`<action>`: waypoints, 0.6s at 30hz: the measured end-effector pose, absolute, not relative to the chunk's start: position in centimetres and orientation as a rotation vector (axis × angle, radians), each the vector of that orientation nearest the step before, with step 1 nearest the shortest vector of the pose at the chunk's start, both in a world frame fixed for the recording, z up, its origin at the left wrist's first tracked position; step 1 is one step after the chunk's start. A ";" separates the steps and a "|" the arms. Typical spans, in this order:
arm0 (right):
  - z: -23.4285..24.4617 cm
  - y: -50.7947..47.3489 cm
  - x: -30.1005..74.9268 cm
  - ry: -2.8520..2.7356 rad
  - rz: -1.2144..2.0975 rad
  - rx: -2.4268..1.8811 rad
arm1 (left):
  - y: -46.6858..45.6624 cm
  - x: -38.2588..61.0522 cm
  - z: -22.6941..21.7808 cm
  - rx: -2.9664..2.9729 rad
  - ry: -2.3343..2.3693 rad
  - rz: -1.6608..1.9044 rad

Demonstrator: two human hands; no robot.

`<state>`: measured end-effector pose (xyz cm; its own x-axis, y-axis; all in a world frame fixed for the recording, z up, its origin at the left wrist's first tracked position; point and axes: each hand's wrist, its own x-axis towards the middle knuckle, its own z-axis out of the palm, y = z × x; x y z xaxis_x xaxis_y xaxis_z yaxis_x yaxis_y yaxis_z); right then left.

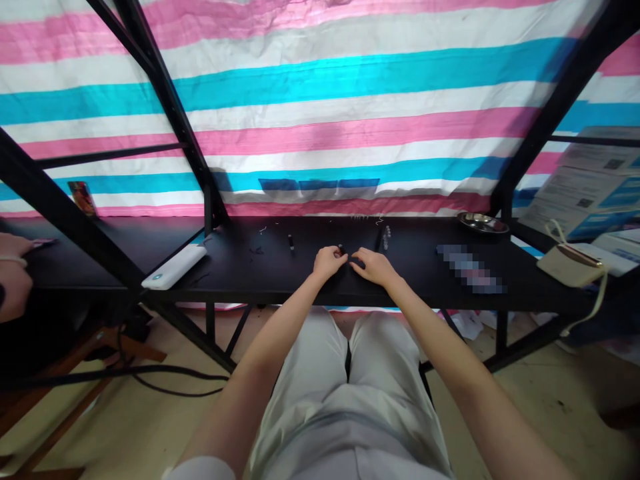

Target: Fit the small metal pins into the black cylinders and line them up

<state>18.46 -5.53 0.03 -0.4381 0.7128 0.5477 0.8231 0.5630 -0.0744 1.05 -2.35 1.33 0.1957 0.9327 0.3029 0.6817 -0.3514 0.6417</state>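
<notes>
Both my hands rest close together on a black table (280, 277). My left hand (329, 260) is curled, its fingertips pinched on a small dark part (341, 251). My right hand (374, 265) is also curled, its fingers closed on a small dark piece (356, 261) between the two hands. What the pieces are is too small to tell. Just beyond my right hand lie a short dark stick and a few small pale parts (385, 237). Another small dark part (291, 243) lies further left.
A white power bank (175, 267) lies at the table's left end, a metal dish (483, 223) at the far right. A cream pouch with a cord (570, 261) sits right. Another person's hand (14, 273) shows at the left edge. Black frame bars and a striped tarp stand behind.
</notes>
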 end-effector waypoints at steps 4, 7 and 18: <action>-0.1 -5.4 18.5 -2.259 -0.236 -1.282 | -1.5 -0.9 2.3 2.086 1.890 0.793; 0.0 -5.4 18.4 -2.272 -0.223 -1.317 | -0.7 -3.0 3.0 2.024 2.063 0.764; 0.5 -5.9 18.1 -2.286 -0.224 -1.370 | 0.5 -6.7 3.1 1.828 2.296 0.762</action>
<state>18.11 -5.85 0.47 -0.3964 0.7909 0.4662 0.8664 0.4903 -0.0952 -6.72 0.49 3.06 -0.2693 0.9378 0.2190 0.8828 0.1495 0.4453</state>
